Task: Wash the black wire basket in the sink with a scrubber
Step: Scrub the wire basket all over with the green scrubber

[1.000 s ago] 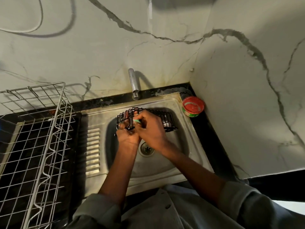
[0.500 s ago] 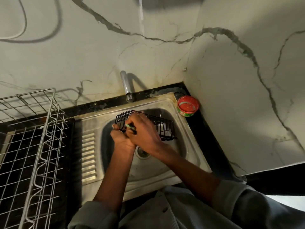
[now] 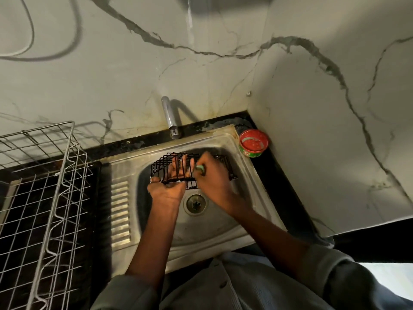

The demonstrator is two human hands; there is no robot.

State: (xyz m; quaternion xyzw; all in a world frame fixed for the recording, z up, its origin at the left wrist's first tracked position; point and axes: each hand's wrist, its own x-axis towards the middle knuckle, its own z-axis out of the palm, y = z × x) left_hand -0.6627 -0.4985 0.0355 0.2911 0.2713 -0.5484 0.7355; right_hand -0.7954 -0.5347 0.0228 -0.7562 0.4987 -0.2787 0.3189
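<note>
- Gripping the near left edge of the black wire basket (image 3: pixel 176 167), the left hand (image 3: pixel 167 189) was seen with its fingers reaching up inside the wires and its thumb at the lower rim.
- A green scrubber (image 3: pixel 200 170) was pinched in the curled fingers of the right hand (image 3: pixel 213 176) and pressed against the basket's wires.
- The basket was held tilted over the bowl of the steel sink (image 3: pixel 225 229), at its far side, above the drain (image 3: pixel 196 203).
- A chrome tap (image 3: pixel 169 118) was seen on the marble wall just behind the sink.
- A red round tin (image 3: pixel 253 143) stood on the dark surface (image 3: pixel 288 198) at the sink's far right corner.
- A large silver wire rack (image 3: pixel 47 198) was placed to the left of the sink's ribbed drainer.
</note>
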